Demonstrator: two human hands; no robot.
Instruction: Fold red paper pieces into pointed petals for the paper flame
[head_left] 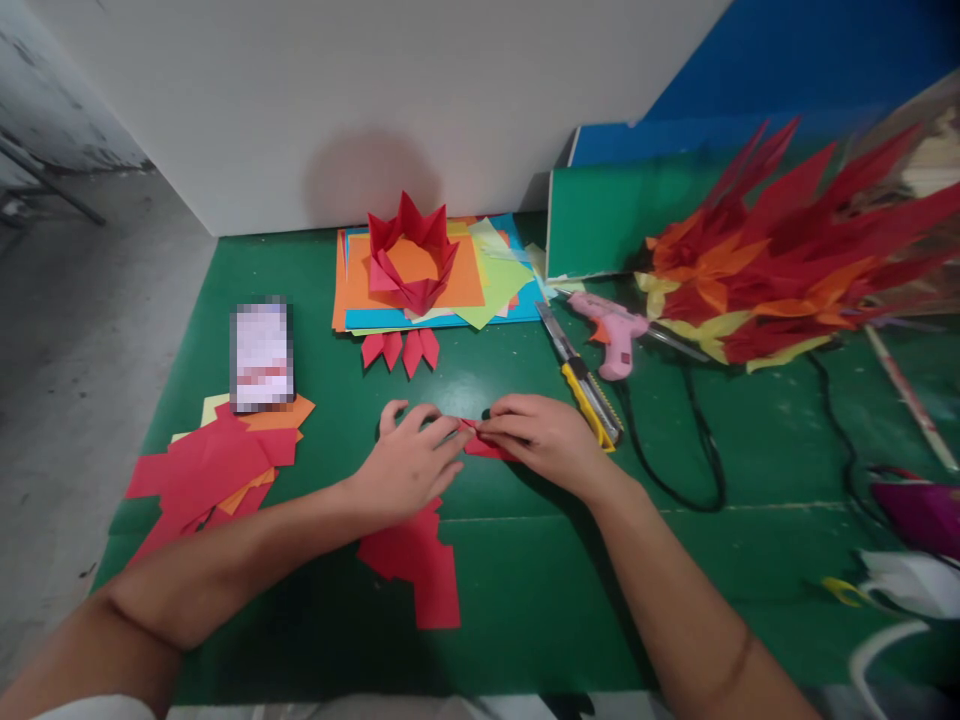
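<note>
A small piece of folded red paper (487,447) lies between my two hands, low over the green table. My right hand (551,440) pinches it from the right with bent fingers. From the other side, my left hand (416,455) holds its left end with the fingertips, the other fingers loosely curled. Both hands partly cover the paper, so its exact folds are hidden. Just below my left hand are loose red paper pieces (439,585). Beyond it sit several pointed red folded petals (420,350) in a row.
A red folded ring (379,275) rests on stacked coloured paper (345,290). To the right are a yellow utility knife (592,400), a pink glue gun (619,335) with a black cord, and a large red-orange paper flower (795,250). Leftward, a phone (262,355) lies on paper cutouts (217,455).
</note>
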